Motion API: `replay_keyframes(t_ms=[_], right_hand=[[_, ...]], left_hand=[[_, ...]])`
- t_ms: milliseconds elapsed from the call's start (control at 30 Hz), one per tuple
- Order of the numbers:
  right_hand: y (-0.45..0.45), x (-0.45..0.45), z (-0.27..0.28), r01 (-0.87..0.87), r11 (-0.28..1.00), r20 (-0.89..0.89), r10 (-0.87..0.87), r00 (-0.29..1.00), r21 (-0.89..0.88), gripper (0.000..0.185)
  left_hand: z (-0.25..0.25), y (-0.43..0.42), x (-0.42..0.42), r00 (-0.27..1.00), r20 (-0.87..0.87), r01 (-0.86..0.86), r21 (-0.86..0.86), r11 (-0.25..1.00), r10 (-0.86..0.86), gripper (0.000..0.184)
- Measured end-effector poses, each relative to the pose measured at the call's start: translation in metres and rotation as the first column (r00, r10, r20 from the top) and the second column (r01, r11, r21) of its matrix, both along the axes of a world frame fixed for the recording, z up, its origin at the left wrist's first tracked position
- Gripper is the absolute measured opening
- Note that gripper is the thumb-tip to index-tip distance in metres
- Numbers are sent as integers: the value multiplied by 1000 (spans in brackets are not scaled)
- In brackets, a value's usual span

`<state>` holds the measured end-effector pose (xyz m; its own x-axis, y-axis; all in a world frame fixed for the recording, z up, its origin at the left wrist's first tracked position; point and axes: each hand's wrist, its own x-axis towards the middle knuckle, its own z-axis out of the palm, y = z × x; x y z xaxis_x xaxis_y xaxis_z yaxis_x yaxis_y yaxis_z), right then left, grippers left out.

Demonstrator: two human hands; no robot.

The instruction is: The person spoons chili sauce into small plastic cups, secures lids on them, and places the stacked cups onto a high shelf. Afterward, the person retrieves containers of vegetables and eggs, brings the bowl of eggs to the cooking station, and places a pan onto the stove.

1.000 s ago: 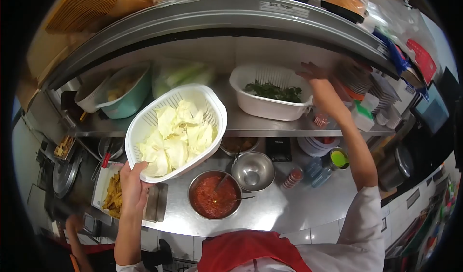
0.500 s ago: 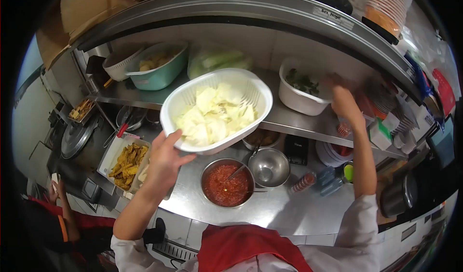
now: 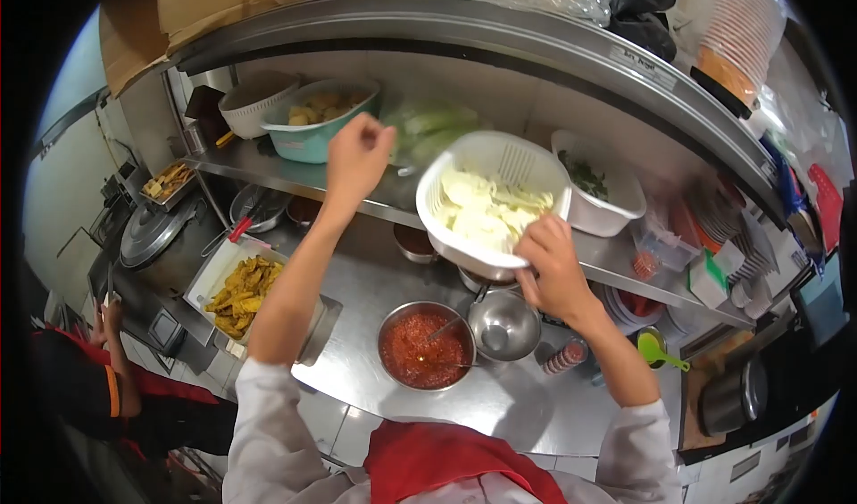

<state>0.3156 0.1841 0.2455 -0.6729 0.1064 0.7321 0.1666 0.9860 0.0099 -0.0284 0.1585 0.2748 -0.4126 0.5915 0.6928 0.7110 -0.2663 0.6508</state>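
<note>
So I'm holding a white basket (image 3: 457, 252) of pale, cabbage-looking leaves (image 3: 482, 209) up at the shelf (image 3: 268, 175) with just one hand. My right hand (image 3: 553, 263) is closing around the rim at the near right side, probably because the lip is giving me the easiest thing to grab without squashing the leaves. Can't tell if the shelf edge is taking any weight underneath.

The basket's tilting a bit toward me, and the leaves are bunching along the near side, so I'm guessing that wall is what's stopping them spilling.

My left hand (image 3: 357, 156) is hanging up in front of the teal basket (image 3: 299, 145), half open, fingers loosely curling, not holding anything I can see. The clear bag of greens (image 3: 428, 133) is sitting just beyond it. Can't tell if I'm brushing either one.

Another white basket (image 3: 616, 221), with dark leafy stuff, is sitting on the shelf right beside mine. Down on the counter (image 3: 357, 379), the pot of red sauce (image 3: 427, 389) is sitting beside an empty metal bowl (image 3: 504, 325), within easy reach I'd say, and two handles are leaning in the sauce, likely for quick grabbing.
</note>
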Motion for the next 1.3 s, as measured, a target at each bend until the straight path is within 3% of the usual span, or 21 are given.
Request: replay_keyframes(t_ms=[100, 133, 200, 267, 367, 467, 567, 733, 800, 867, 933, 1100, 1300], right_hand=[[-16, 15, 3, -32, 999, -81, 35, 996, 39, 25], [-18, 19, 4, -37, 999, -110, 41, 993, 37, 25], [-16, 25, 2, -58, 997, -171, 66, 983, 49, 25], [-14, 29, -1, -66, 996, -208, 77, 975, 58, 25], [-10, 27, -10, -64, 995, -233, 79, 969, 70, 24], [-11, 15, -12, -36, 995, -266, 59, 962, 90, 24], [-12, 5, -7, -21, 997, -286, 42, 957, 74, 24], [5, -3, -1, -37, 998, -249, 47, 967, 45, 23], [17, -6, 5, -46, 999, -185, 46, 982, 3, 21], [37, -17, 11, -32, 997, -75, 27, 997, -66, 19], [61, -36, 13, -27, 994, -9, 26, 1000, -103, 18], [130, -118, 20, -140, 984, 99, 152, 984, -111, 19], [164, -179, 15, -188, 978, 122, 199, 972, -94, 24]], left_hand=[[2, 95, -21, 967, -209, -180, -163, 970, 144, 80], [4, 131, -26, 935, -311, -269, -303, 914, 172, 92], [-1, 168, -28, 879, -438, -385, -419, 822, 188, 105], [-1, 185, -29, 845, -495, -429, -396, 812, 205, 107], [-9, 197, -39, 847, -479, -438, -385, 813, 230, 79], [-29, 174, -56, 913, -364, -320, -360, 876, 183, 43], [-39, 134, -61, 918, -328, -235, 2, 972, 223, 24], [-32, 37, -24, 980, 48, -198, 361, 911, 194, 24], [-30, -12, -11, 961, 88, -274, 406, 872, 262, 26], [-34, -45, -11, 900, 124, -419, 515, 748, 418, 29], [-30, -87, -9, 928, 288, -352, 484, 801, 234, 30], [-7, -168, 9, 943, 222, -318, 392, 863, 246, 31], [-31, -221, 18, 880, 271, -458, 265, 848, 391, 34]])
